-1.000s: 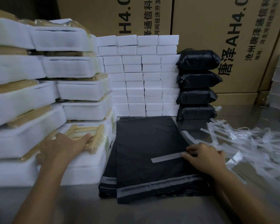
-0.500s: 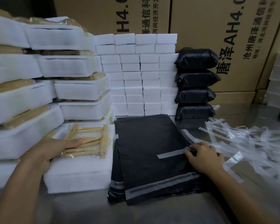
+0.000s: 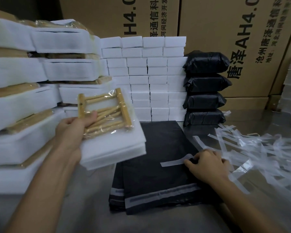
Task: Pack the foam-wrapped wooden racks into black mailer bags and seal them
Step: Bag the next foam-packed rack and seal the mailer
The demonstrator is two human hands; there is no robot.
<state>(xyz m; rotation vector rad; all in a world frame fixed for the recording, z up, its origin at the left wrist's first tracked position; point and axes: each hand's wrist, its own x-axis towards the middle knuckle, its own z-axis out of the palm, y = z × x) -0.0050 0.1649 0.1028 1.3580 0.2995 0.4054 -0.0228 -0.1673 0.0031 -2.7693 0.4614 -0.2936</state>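
Left fingers (image 3: 91,117) grip foam-wrapped rack (image 3: 106,115); right fingers (image 3: 191,161) pinch mailer bag (image 3: 158,179); carton (image 3: 242,39) reads "AH4".

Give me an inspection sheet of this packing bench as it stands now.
Surface: grey table, bare at the near edge.
Job's things: foam-wrapped rack lifted off the table, tilted; flat black mailer bags stacked at centre; four packed bags piled at the back; wrapped racks stacked at left.
Clutter: peeled clear strips heaped at right; one strip on the top bag.
Hands: left hand grips the rack; right hand pinches the top bag's edge.
Cables: nothing seen.
Surroundings: white foam blocks walled up behind; printed cardboard cartons beyond.
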